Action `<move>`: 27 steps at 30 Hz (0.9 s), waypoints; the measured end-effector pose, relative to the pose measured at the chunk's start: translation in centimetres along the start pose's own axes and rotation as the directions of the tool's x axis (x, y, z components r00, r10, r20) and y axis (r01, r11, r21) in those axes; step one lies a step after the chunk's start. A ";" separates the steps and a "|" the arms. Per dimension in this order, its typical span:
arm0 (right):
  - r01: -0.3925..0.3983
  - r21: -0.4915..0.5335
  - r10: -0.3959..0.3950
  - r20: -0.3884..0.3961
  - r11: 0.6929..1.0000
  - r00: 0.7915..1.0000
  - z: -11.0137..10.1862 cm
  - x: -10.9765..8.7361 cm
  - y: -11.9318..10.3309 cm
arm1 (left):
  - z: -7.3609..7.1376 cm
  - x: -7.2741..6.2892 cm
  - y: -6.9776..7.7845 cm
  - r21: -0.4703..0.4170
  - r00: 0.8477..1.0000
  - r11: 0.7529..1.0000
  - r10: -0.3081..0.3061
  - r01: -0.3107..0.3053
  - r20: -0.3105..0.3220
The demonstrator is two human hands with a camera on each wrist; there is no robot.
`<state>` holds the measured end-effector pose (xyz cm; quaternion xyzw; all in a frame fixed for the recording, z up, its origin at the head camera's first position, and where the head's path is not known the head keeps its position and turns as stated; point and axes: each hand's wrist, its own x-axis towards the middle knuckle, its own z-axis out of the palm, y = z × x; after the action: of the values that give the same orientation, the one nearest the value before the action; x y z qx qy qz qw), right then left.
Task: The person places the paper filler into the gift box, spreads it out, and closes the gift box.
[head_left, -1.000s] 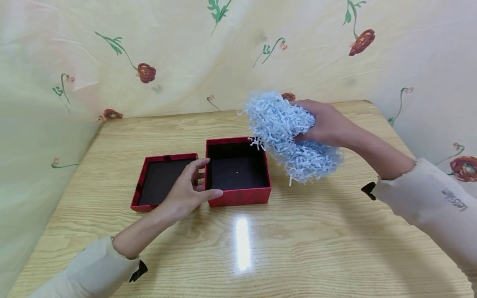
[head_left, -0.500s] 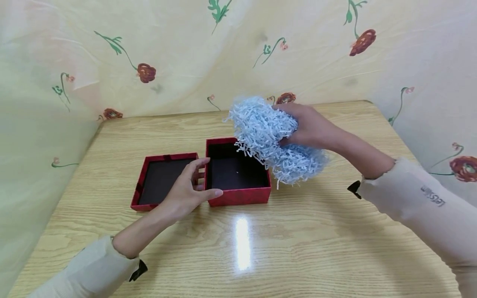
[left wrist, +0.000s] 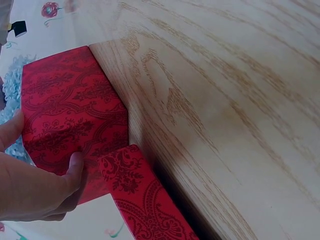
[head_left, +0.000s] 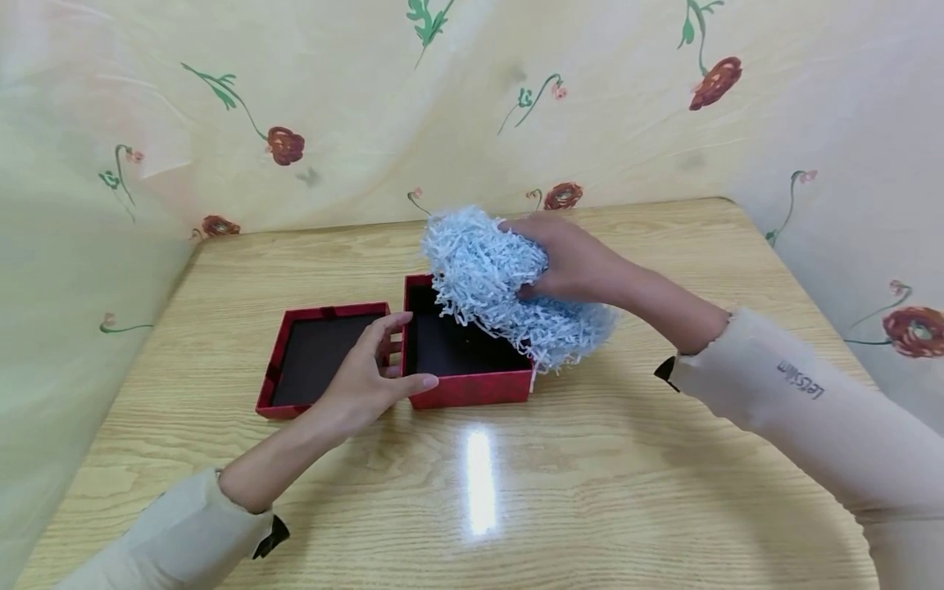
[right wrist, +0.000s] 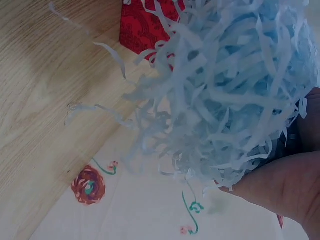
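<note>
A red box (head_left: 469,392) with a black inside stands uncovered on the table. My left hand (head_left: 363,375) holds it at its left side, the thumb at the front wall and the fingers along the left wall. In the left wrist view, dark floral patterning covers the box (left wrist: 75,95). My right hand (head_left: 571,260) grips a big loose bundle of pale blue shredded paper (head_left: 475,266) above the box's right and back part, hiding much of that rim. Strands dangle from the shredded paper (right wrist: 225,95) in the right wrist view.
The box's shallow red lid (head_left: 274,373) lies inside-up just left of the box, partly behind my left hand. Both stand on a wood-grain table (head_left: 605,475). A flowered cloth (head_left: 354,106) hangs behind the table and at its sides.
My right hand has carried the shredded paper leftward and slightly down, from beside the box to over its opening. The left hand, box and lid have stayed put.
</note>
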<state>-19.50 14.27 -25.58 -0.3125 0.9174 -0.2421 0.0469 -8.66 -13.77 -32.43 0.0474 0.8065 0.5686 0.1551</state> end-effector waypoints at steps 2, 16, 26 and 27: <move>-0.007 -0.027 0.008 0.022 1.000 1.000 0.3 0.2 -0.5 | 0.0 0.0 0.0 0.000 1.000 1.000 -0.001 0.001 -0.002; -0.010 -0.177 0.022 0.068 0.984 0.997 3.0 1.1 -2.3 | 0.0 0.2 -0.2 0.011 1.000 1.000 0.008 -0.008 -0.002; 0.029 -0.209 -0.019 0.049 0.978 0.999 4.8 1.2 -2.7 | 0.0 0.3 -0.2 0.013 1.000 1.000 -0.021 0.021 0.001; 0.035 -0.210 -0.025 0.049 0.977 0.998 5.0 1.2 -2.8 | 0.1 0.3 -0.2 0.012 1.000 1.000 -0.023 0.023 0.002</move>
<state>-17.72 9.60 -28.54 -0.3351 0.9316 -0.1372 0.0309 -8.90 -13.72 -32.70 0.0397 0.8103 0.5618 0.1619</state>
